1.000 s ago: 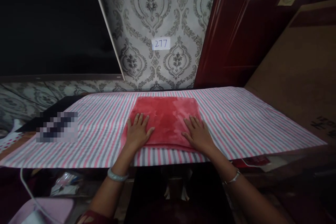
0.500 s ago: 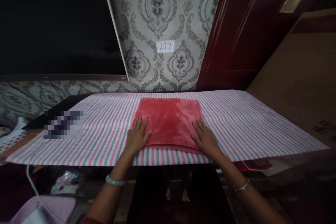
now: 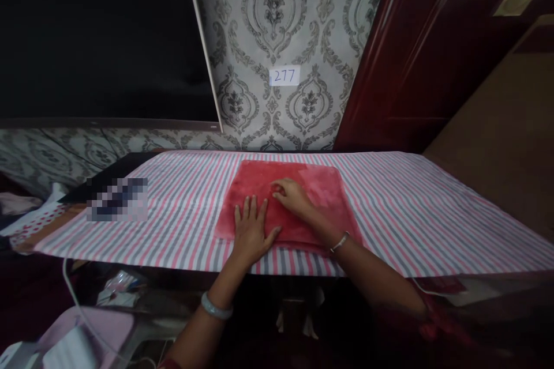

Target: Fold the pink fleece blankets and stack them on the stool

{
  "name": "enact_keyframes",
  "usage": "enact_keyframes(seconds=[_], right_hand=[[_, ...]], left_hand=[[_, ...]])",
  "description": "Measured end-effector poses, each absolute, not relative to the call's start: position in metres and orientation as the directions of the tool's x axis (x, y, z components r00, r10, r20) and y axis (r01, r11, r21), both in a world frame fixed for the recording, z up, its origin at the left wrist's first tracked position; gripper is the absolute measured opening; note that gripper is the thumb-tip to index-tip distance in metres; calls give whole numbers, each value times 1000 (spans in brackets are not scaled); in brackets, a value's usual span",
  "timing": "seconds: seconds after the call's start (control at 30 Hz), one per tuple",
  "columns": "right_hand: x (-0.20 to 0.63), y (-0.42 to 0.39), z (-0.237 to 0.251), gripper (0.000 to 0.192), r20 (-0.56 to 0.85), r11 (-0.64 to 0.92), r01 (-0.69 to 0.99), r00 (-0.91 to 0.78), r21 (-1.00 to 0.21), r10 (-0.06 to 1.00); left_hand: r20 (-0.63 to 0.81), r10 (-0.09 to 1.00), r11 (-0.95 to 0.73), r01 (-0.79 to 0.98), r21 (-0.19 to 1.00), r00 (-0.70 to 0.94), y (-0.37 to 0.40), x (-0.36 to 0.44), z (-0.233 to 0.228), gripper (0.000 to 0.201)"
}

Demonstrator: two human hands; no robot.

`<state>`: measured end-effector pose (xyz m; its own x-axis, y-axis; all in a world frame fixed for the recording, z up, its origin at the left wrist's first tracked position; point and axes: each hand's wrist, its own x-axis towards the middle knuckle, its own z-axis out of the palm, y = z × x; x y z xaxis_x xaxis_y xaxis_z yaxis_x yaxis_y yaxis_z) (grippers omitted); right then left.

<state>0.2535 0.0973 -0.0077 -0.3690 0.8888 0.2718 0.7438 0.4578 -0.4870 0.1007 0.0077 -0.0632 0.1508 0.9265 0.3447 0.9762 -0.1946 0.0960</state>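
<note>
A folded red plush cloth lies on a table covered with a pink, grey and white striped sheet. My left hand rests flat on the cloth's near left part, fingers spread. My right hand lies on the middle of the cloth with its fingers curled down onto the fabric, the forearm crossing the near right corner. Neither hand lifts anything.
A patterned wall with a "277" label stands behind the table. A dark screen fills the upper left and a dark red door the right. Pink and white items and a cable sit low on the left, below the table edge.
My right hand moved from the cloth's near right corner to its middle, fingers now curled. My left hand shifted slightly right. The view drifted right.
</note>
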Motion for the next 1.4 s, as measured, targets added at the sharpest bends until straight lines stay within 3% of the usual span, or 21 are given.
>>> enact_keyframes(seconds=[0.17,0.4,0.57,0.7,0.8,0.93,1.1,1.4], right_hand=[[234,110,-19,24,204,366,818,-306,-444,930],[258,127,-17,24,257,241,796,-111,-555,960],[287,148,1,34,305,197,891,-70,-409,950],[302,159,13,50,279,161,948,-82,-274,957],[308,164,12,52,225,80,971,-28,-224,974],[316,164,-9,51,246,31,977,22,-211,969],[324,167,-37,47,309,62,977,3,-202,951],[329,177,-48,48,317,78,972,-5,-221,948]], left_hand=[[384,911,-196,977,80,151,6,99,-70,73],[385,909,-212,972,102,158,4,99,-71,73],[273,950,-211,956,205,151,18,86,-41,66],[306,926,-309,909,280,220,72,83,8,62],[236,948,-269,932,242,212,127,90,29,62],[128,986,-125,984,123,109,172,95,11,58],[160,985,-86,989,122,66,183,89,-28,59],[112,991,-82,991,105,70,191,88,-34,62]])
